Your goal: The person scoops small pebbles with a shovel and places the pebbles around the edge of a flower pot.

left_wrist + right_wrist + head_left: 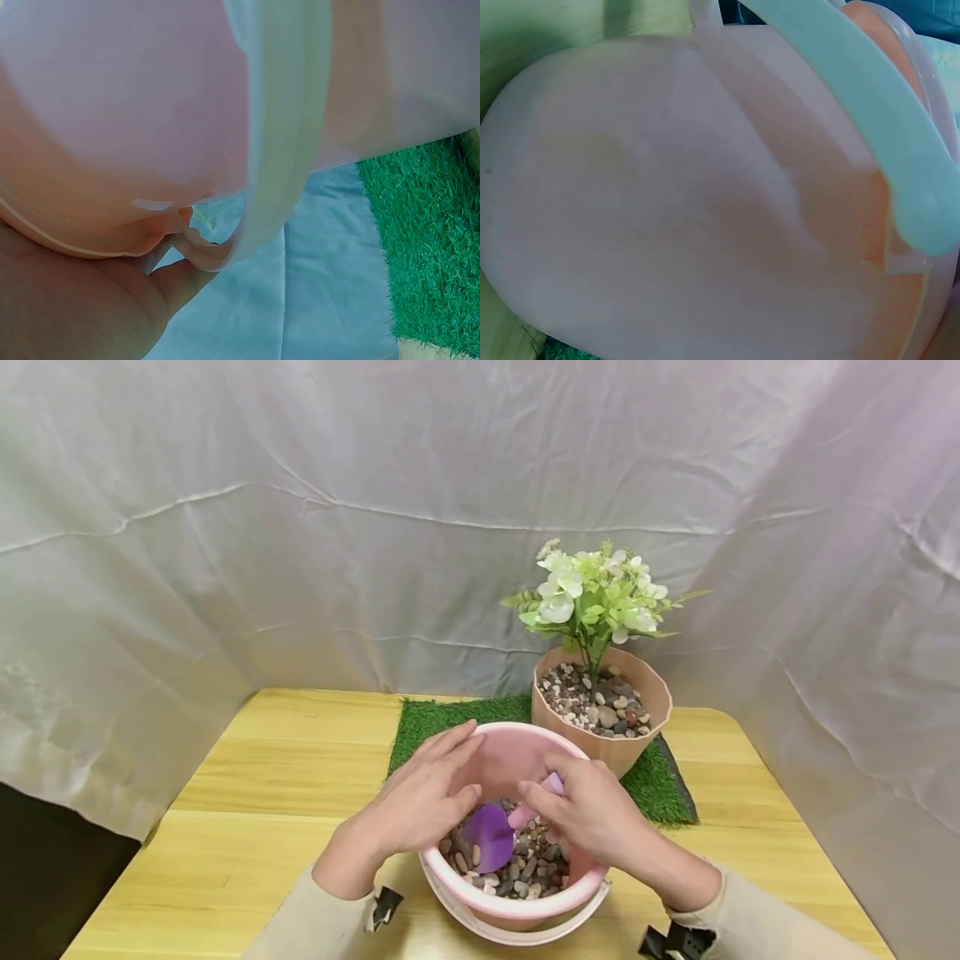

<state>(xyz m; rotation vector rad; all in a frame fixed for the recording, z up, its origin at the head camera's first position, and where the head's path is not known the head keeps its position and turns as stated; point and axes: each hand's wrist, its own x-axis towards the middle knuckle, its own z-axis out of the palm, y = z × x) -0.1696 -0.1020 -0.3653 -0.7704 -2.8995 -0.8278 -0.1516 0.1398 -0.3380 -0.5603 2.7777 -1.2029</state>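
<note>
A pink bucket (517, 905) with pebbles (525, 868) inside stands at the near side of the table. My left hand (420, 789) holds its left rim, thumb inside and fingers along the edge. In the left wrist view, the left hand (82, 300) is beside the bucket's handle joint. My right hand (600, 810) reaches over the right rim and grips the handle of a toy shovel (489, 837), whose purple blade touches the pebbles. The right wrist view shows mostly the bucket's outer wall (660, 195) and its white carry handle (855, 90); the shovel is hidden there.
Behind the bucket, a peach flower pot (551, 714) holds stones and a white-flowered plant (592, 593). It stands on a green turf mat (427, 722) on the wooden table (247, 827). Grey cloth (375, 527) hangs around the table.
</note>
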